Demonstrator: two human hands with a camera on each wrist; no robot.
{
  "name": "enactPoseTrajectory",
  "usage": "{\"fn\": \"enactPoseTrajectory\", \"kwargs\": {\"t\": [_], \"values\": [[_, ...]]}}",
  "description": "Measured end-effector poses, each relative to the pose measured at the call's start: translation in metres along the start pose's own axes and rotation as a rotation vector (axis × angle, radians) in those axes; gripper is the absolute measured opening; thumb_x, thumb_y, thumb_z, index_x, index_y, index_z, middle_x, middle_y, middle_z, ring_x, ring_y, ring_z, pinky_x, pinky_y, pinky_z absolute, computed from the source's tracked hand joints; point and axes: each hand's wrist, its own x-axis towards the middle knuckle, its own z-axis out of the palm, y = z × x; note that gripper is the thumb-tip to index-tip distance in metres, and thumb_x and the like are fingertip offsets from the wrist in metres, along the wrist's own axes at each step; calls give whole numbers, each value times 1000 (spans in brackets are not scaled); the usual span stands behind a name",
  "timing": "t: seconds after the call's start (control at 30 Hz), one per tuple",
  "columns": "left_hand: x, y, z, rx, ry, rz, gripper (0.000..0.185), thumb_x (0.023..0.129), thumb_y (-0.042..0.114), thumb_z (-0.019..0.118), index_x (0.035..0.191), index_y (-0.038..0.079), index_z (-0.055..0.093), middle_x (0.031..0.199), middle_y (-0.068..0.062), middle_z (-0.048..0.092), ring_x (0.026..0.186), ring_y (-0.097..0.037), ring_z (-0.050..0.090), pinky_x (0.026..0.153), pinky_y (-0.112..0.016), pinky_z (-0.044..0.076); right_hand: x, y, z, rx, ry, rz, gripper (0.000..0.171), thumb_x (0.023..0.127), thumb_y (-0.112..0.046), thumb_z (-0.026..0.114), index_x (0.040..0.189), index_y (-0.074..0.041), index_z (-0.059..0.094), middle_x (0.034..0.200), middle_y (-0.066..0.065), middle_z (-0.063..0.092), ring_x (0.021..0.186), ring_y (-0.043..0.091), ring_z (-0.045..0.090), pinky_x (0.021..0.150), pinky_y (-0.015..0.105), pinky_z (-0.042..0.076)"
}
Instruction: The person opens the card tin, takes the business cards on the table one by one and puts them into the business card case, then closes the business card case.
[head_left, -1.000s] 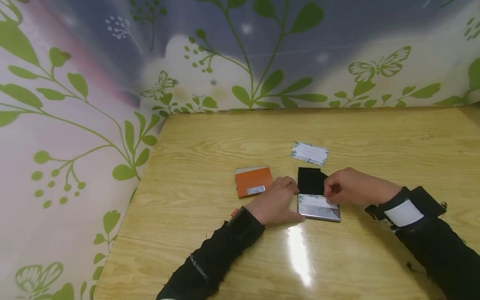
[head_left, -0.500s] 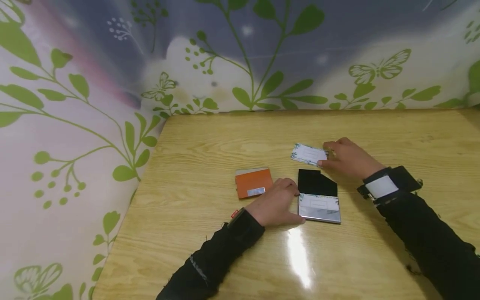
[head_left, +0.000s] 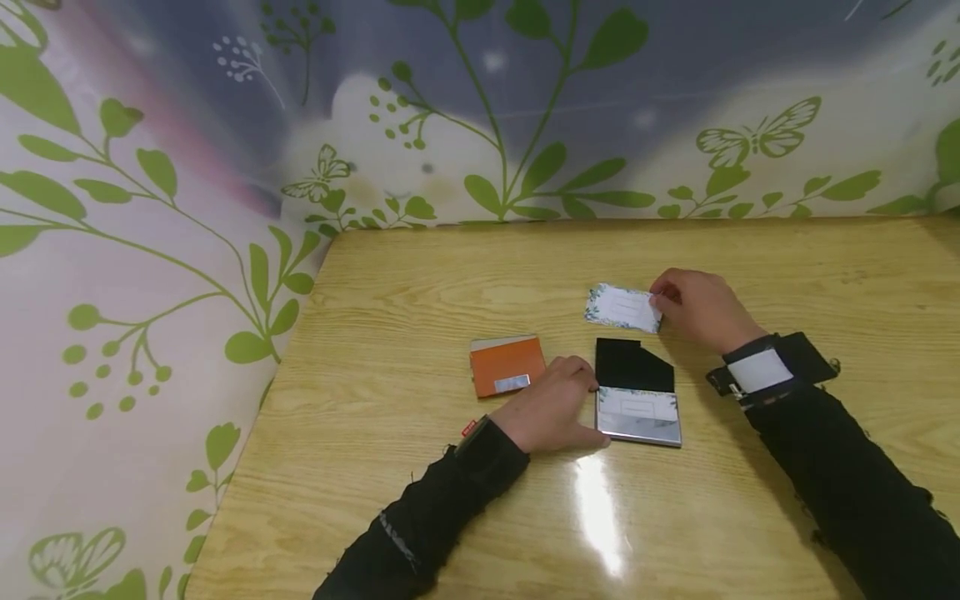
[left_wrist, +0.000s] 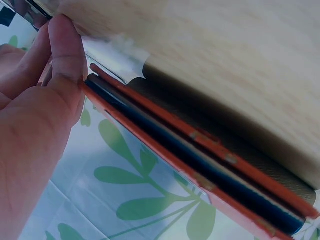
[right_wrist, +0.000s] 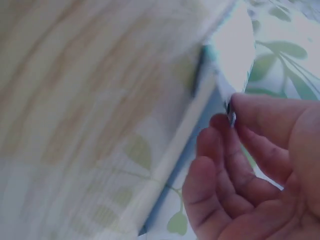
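Observation:
An open metal card case (head_left: 637, 404) with a black lid lies on the wooden table (head_left: 450, 275); a leaf-bordered card sits inside it. My left hand (head_left: 555, 408) rests against the case's left edge, fingers curled at its side. My right hand (head_left: 693, 307) pinches the right edge of a second white leaf-bordered card (head_left: 622, 307) and lifts it slightly off the table behind the case. In the right wrist view the card (right_wrist: 232, 55) shows between thumb and fingertips (right_wrist: 232, 117). An orange card case (head_left: 507, 363) lies shut to the left, seen edge-on as the orange case (left_wrist: 200, 165) in the left wrist view.
Walls with green leaf and butterfly print (head_left: 150, 208) close in the table on the left and the back. Bright glare (head_left: 600, 517) reflects off the tabletop in front of the case.
My right hand left the open case, reached back to the loose card, and has now pinched its right edge and tilted it up. My left hand stayed put.

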Motion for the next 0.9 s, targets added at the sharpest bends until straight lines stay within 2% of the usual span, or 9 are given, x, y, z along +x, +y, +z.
{"fn": "enactPoseTrajectory", "kwargs": {"t": [0.13,0.2,0.27,0.37,0.43,0.53,0.83,0.9], "values": [[-1,0,2,-6,-6,-6,64,74,50,77,118,6,63,128,-4,49,116,-16,42,99,-20,35,-15,3,-10,99,49,-2,27,97,-26,55,107,-2,64,97,15,64,85,27,59,68,40,45],[-1,0,2,-9,-6,-9,64,74,50,77,118,6,63,128,-4,49,116,-16,42,99,-20,35,-24,2,-17,166,40,-5,31,97,-33,54,107,-5,64,96,12,64,84,25,57,66,36,45],[-1,0,3,-9,-5,-10,64,74,50,77,118,6,63,128,-4,49,116,-16,43,98,-20,35,-34,1,-22,229,-5,-20,30,97,-36,54,106,-10,65,96,7,64,85,23,56,67,31,45],[0,-1,2,-4,-4,-9,63,74,50,76,117,6,63,127,-4,48,115,-16,42,98,-20,35,-50,0,-27,293,-135,-68,23,96,-35,55,102,-15,65,95,1,64,84,18,57,70,27,47],[0,-1,1,1,-5,-10,63,74,51,76,117,6,62,128,-5,48,115,-16,42,98,-20,35,-58,-1,-26,285,-205,-111,17,97,-30,56,100,-16,65,92,-2,64,83,15,58,70,25,47],[1,-1,0,1,-9,-11,63,74,50,77,116,6,62,128,-5,48,114,-16,42,98,-20,36,-67,-1,-22,244,-253,-151,9,96,-22,59,96,-16,66,87,-5,65,78,11,58,68,25,48],[2,0,2,-19,9,-9,65,71,49,79,115,4,62,126,-5,50,112,-16,44,97,-21,36,-71,-2,-2,233,-269,-192,5,93,-20,64,89,-17,66,79,-8,63,70,8,56,60,24,45],[2,0,2,-18,14,-6,65,71,48,80,115,4,62,125,-5,50,111,-16,44,96,-20,36,-71,-3,0,245,-298,-191,4,92,-17,64,88,-18,65,79,-7,62,70,9,54,60,24,45]]}}
